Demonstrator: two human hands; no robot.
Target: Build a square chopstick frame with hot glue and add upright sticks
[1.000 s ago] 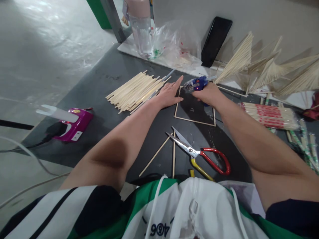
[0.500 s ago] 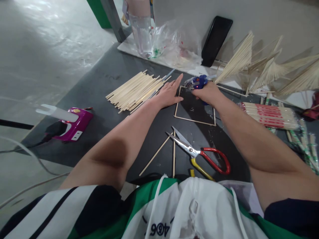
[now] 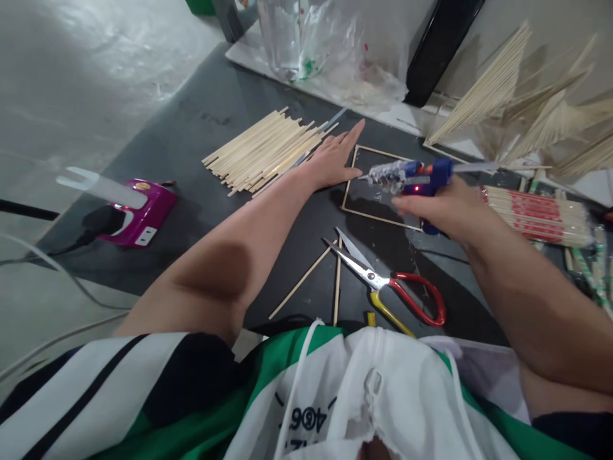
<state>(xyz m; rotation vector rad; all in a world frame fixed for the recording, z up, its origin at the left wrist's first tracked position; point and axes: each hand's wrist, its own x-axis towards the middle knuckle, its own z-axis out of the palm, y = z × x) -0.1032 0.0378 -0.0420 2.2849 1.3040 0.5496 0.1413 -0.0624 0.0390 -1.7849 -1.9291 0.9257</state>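
Observation:
My left hand (image 3: 335,160) lies flat and open on the dark mat, its fingers stretched along the left side of a square stick frame (image 3: 378,218). My right hand (image 3: 443,211) is closed round a blue glue gun (image 3: 416,179) with a red light on. It holds the gun above the frame's right part, nozzle pointing left. A pile of bare wooden sticks (image 3: 263,150) lies just left of my left hand.
Red and yellow handled scissors (image 3: 383,284) lie open near me beside two loose sticks (image 3: 318,278). A purple device (image 3: 138,211) with a cable sits at the left. A wrapped chopstick pack (image 3: 536,214), stick fans (image 3: 483,83), a plastic bag (image 3: 354,57) and a black phone (image 3: 440,45) line the back.
My right hand has pulled the glue gun back from the frame's far corner, towards me and to the right. The left hand stays flat beside the frame. The view has tilted down.

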